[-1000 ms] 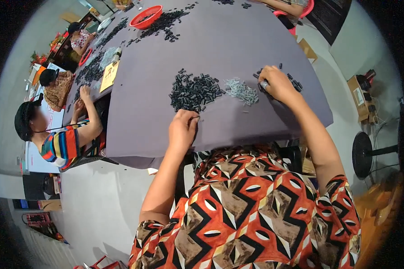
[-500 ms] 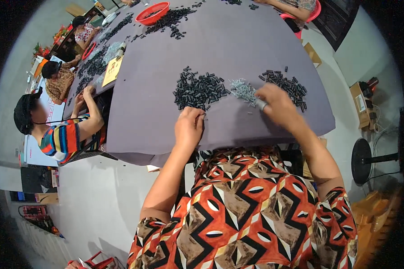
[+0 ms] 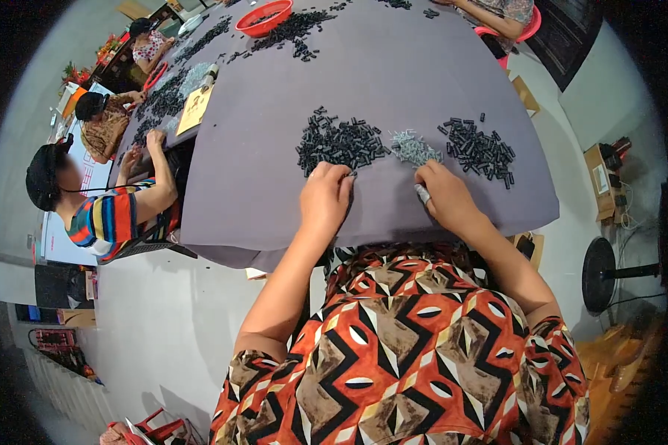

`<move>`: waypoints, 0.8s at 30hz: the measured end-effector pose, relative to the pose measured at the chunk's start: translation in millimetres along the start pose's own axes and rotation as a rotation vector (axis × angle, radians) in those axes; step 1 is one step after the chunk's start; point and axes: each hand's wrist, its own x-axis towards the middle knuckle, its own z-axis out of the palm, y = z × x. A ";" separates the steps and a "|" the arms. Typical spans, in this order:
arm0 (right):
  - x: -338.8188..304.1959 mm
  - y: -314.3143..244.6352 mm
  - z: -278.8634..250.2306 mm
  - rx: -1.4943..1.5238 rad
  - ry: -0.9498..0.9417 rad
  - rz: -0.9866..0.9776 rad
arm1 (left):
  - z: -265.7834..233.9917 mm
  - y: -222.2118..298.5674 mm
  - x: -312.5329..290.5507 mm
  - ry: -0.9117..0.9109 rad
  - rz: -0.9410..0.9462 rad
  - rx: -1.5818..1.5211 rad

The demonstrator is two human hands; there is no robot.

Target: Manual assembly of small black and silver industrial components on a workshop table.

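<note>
Fingers pinched together, my left hand [image 3: 325, 196] rests at the near edge of a pile of small black cylindrical pieces [image 3: 340, 144]. A tiny dark bit shows at its fingertips, too small to name. My right hand [image 3: 449, 199] is closed too, its fingertips at the near side of a small heap of thin pale grey pins [image 3: 414, 147]. A light wrapping [image 3: 422, 193] covers one of its digits. Whatever lies between those fingers is hidden. Right of the pins is a second pile of black cylindrical pieces [image 3: 479, 150].
The table wears a grey-purple cloth [image 3: 274, 96]. Farther back stands a red basket [image 3: 263, 18] beside more black pieces [image 3: 293, 31]. A person in a striped shirt [image 3: 122, 215] and others work at the left. A black round-based stand [image 3: 598, 271] is at right.
My right hand has come down and slightly left, from over the gap between pins and right pile to the pins' near edge. The left hand keeps its pinch beside the black pile.
</note>
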 end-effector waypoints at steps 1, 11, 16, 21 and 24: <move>-0.7 -1.6 0.3 0.048 0.052 -0.030 | 3.2 1.4 2.8 0.006 0.022 0.066; 7.6 -6.3 3.9 0.232 -0.009 0.046 | 9.5 -3.4 9.4 -0.082 0.078 0.170; 4.8 2.9 17.9 0.220 0.087 -0.068 | 4.9 -4.1 12.7 0.006 -0.007 0.119; 4.6 -1.7 15.4 0.190 0.066 -0.069 | 11.5 -5.0 29.5 -0.029 0.052 0.165; 5.0 1.5 20.6 0.179 0.102 -0.094 | 16.0 -8.4 33.3 -0.084 0.047 0.220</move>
